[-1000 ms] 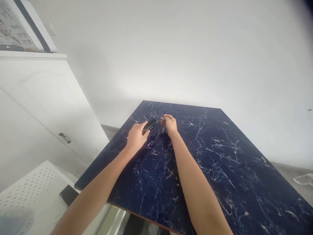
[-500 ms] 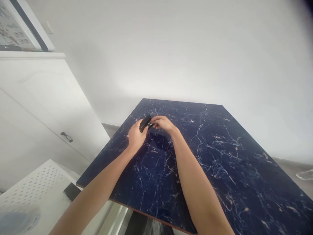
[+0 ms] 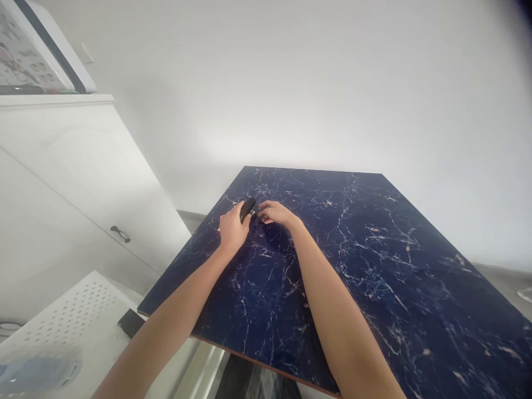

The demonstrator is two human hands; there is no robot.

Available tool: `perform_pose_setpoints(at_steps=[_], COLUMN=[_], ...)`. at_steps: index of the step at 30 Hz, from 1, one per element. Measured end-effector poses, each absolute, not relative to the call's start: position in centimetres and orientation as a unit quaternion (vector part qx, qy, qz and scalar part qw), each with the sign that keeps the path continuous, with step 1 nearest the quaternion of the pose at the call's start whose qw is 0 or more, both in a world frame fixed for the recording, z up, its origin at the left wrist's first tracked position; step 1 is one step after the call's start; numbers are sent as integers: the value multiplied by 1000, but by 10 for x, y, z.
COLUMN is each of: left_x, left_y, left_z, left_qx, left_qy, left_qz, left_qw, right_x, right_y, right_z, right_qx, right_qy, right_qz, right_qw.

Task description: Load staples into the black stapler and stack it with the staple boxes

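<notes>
My left hand (image 3: 234,228) is wrapped round a black stapler (image 3: 248,207) above the left part of the dark blue marbled table (image 3: 316,249). A bit of shiny metal shows on the stapler's right side, facing my other hand. Just right of it is my right hand (image 3: 277,213), its fingers curved and apart, with nothing visible in them. The fingertips are very close to the stapler's end; a small gap seems to lie between. Part of the stapler is hidden by my left palm. A small pale and reddish edge peeks out left of that hand.
At left stands a white cabinet (image 3: 78,177) with a dark handle (image 3: 120,234). Lower left, a white perforated surface (image 3: 70,316) bears a black object (image 3: 131,322) and a clear bluish plastic item (image 3: 39,371). A pale wall (image 3: 311,83) rises behind the table.
My right hand's fingers have come away from the stapler's metal part and spread a little. My left hand keeps its hold. The view has shifted slightly.
</notes>
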State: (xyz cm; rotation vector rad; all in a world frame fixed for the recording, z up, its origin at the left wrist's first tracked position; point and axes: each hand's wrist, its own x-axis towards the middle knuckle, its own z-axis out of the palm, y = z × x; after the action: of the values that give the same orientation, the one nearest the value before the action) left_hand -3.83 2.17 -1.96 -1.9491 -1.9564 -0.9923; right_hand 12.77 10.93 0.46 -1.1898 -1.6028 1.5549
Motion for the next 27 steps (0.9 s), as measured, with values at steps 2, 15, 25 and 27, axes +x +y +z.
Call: perform_pose_setpoints(at_steps=[2, 15, 25, 27], left_x=[-37, -75, -89, -86], left_y=[22, 14, 9, 10], left_z=[-21, 25, 34, 28], left_qx=[-666, -677, -719, -716], left_qy=[-670, -724, -690, -695], left_qz=[-308, -130, -2, -6], left_qw=[112, -10, -88, -63], right_x=[128, 118, 119, 114], right_y=[109, 100, 87, 86], right_z=[3, 11, 26, 27], right_qx=[-451, -442, -406, -396], right_qy=[-603, -613, -659, -651], right_qz=[590, 604, 614, 632], right_qw=[293, 252, 154, 140])
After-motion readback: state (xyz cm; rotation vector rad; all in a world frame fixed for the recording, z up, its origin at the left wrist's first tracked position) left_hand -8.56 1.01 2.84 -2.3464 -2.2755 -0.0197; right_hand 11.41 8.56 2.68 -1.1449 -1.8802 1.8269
